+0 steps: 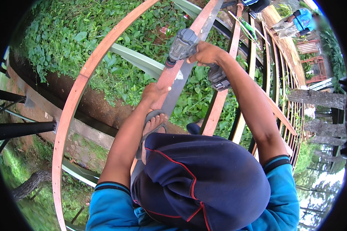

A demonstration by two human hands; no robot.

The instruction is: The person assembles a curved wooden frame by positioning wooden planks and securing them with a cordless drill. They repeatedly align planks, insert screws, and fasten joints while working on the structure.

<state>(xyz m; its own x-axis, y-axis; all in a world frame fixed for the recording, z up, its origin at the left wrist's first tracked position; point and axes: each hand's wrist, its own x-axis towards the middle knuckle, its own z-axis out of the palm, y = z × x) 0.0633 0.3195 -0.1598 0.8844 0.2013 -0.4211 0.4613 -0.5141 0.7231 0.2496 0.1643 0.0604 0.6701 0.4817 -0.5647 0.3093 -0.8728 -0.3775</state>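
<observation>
One cordless drill (pixel 183 44). Two hands: left hand (pixel 155 94), right hand (pixel 207 53). One sandalled foot (pixel 153 125) near centre. One other person (pixel 302 18) far right. Many parallel orange-painted bars (pixel 71 104), too many to count.

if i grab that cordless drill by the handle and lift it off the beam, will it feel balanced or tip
The cordless drill would probably feel bottom-heavy: a chunky battery block sits at the handle's foot, below the right hand. It looks rigid and fairly heavy for its size. Its nose presses on the reddish beam that the left hand steadies, so it may swing down once lifted.
</observation>
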